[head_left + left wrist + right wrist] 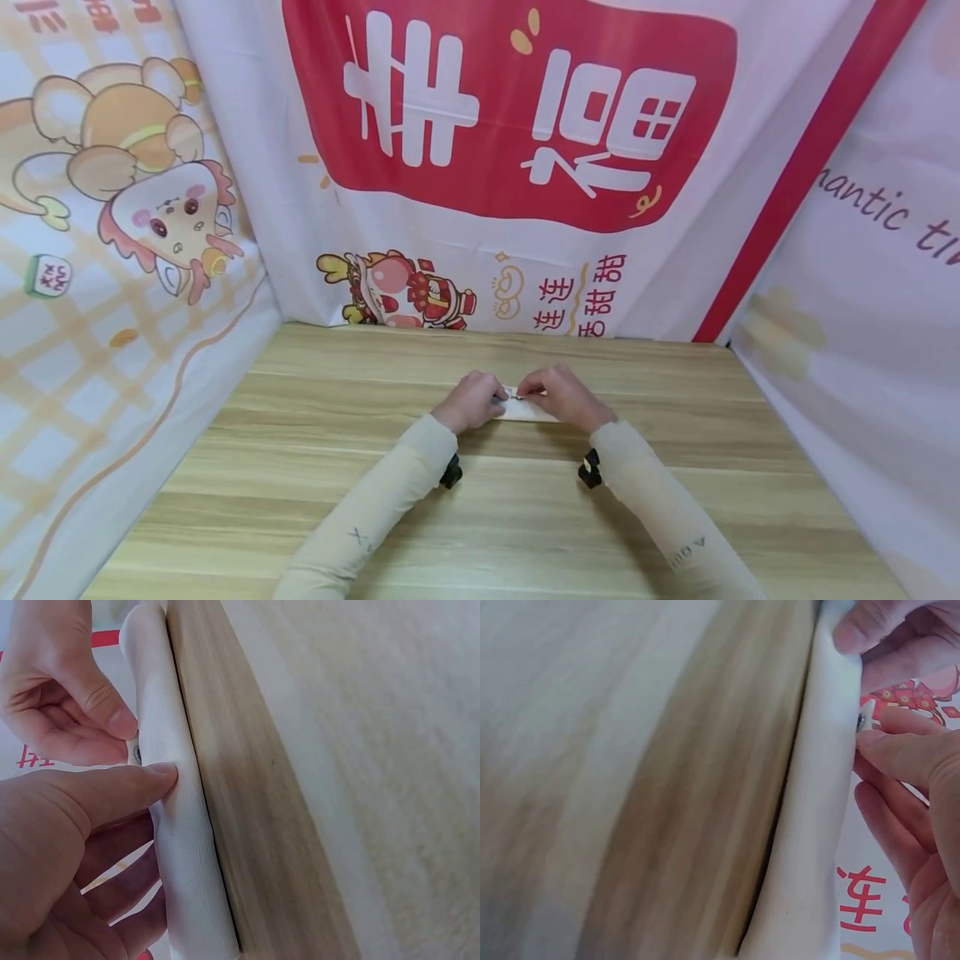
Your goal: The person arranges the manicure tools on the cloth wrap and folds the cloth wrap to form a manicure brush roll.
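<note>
A long white case [517,412] with a smooth, fabric-like or leathery surface lies on the table between the hands. My left hand [471,402] grips it, thumb pressed on the white surface [191,862] and fingers behind the far side. Beside that thumb, my right hand [564,398] pinches a small pale tab at the case's far edge. A small dark metal snap [861,720] shows by the right fingertips in the right wrist view. Whether the snap is fastened cannot be told. The case's underside is hidden.
Under the hands is a wood-grain table [480,517]. A white cloth with a red printed panel [510,183] hangs along its back edge. Printed cloths also stand at the left [150,367] and right [862,317]. Each wrist carries a small black device [451,472].
</note>
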`<state>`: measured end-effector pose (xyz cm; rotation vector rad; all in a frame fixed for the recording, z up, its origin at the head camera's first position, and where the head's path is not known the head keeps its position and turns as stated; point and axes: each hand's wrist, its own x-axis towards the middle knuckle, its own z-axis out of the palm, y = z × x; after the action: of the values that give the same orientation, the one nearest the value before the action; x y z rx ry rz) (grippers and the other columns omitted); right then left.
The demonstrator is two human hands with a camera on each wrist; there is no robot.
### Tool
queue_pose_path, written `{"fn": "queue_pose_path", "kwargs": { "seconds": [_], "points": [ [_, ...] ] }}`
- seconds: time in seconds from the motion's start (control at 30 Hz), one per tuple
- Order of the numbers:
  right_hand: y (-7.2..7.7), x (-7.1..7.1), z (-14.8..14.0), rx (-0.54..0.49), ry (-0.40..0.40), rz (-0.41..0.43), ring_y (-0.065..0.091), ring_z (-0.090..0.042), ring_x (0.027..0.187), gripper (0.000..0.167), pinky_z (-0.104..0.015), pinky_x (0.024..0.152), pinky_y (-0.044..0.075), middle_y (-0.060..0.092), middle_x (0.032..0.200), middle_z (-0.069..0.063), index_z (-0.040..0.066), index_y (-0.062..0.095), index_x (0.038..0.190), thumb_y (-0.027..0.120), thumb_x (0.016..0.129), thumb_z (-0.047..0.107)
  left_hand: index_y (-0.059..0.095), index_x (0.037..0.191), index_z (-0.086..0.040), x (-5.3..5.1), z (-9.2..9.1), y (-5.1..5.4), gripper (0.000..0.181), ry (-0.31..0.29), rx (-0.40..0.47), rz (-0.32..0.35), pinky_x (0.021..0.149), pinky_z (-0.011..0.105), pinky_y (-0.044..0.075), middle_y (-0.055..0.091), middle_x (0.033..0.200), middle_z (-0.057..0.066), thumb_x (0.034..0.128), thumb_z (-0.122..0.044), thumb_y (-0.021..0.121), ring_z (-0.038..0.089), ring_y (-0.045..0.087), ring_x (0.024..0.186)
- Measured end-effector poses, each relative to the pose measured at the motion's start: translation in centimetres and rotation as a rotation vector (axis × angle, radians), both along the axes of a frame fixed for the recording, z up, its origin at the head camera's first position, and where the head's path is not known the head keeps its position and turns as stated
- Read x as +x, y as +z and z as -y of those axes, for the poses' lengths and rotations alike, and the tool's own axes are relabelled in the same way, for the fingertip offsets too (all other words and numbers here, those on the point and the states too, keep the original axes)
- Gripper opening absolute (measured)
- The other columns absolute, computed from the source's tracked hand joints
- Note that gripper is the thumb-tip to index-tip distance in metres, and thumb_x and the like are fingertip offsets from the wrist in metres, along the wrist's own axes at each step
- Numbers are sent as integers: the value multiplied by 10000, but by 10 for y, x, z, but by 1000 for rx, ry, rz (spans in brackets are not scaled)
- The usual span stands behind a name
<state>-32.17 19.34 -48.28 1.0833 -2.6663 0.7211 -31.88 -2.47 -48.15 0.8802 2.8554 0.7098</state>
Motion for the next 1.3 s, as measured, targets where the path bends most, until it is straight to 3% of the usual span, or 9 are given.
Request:
{"fn": "queue_pose_path", "kwargs": {
  "seconds": [0.2,0.53,0.77,0.9,1.03,1.17,1.3],
  "points": [
    [-1,5,0,79,52,-81,765,-147,883,126,-326,773,621,815,977,-27,73,803,1003,740,947,-21,823,1129,-90,0,0,-1,190,1,-26,-14,1022,396,581,804,1165,72,942,-114,795,244,742,1148],
    [-3,5,3,98,36,-13,770,-163,987,147,-340,840,628,811,1057,-63,58,769,1091,706,974,-5,846,950,-95,2,0,0,78,-12,-16,-94,893,384,606,818,991,37,909,-45,803,195,752,932],
    [5,4,9,113,76,-22,764,-191,878,139,-342,773,620,803,981,-78,40,751,1037,676,964,-51,847,900,-107,2,-4,1,98,32,-22,-107,882,397,598,816,947,21,891,-20,804,197,739,901],
    [6,6,9,139,38,-6,750,-155,858,119,-304,760,608,798,964,-45,64,745,1006,684,964,-30,852,922,-115,3,-5,0,103,45,-20,-107,899,395,597,817,966,15,890,-28,807,201,742,932],
    [5,10,7,132,-24,84,738,-118,862,96,-282,779,606,801,983,-20,98,740,1012,745,932,45,853,964,-111,4,-6,0,104,52,-17,-88,928,396,596,819,1008,25,890,-46,819,215,748,982],
    [4,13,5,98,-71,168,749,-136,886,179,-299,804,613,808,1029,-31,121,738,1045,821,888,135,850,980,-105,3,-7,2,119,59,-12,-85,947,402,595,820,1029,38,881,-43,828,235,753,1010],
    [1,12,4,81,-112,176,775,-159,951,218,-311,846,625,812,1053,-39,136,741,1054,862,876,175,849,975,-98,2,-8,3,115,49,-2,-92,950,405,597,820,1032,45,880,-38,826,245,755,1019]
  ]
}}
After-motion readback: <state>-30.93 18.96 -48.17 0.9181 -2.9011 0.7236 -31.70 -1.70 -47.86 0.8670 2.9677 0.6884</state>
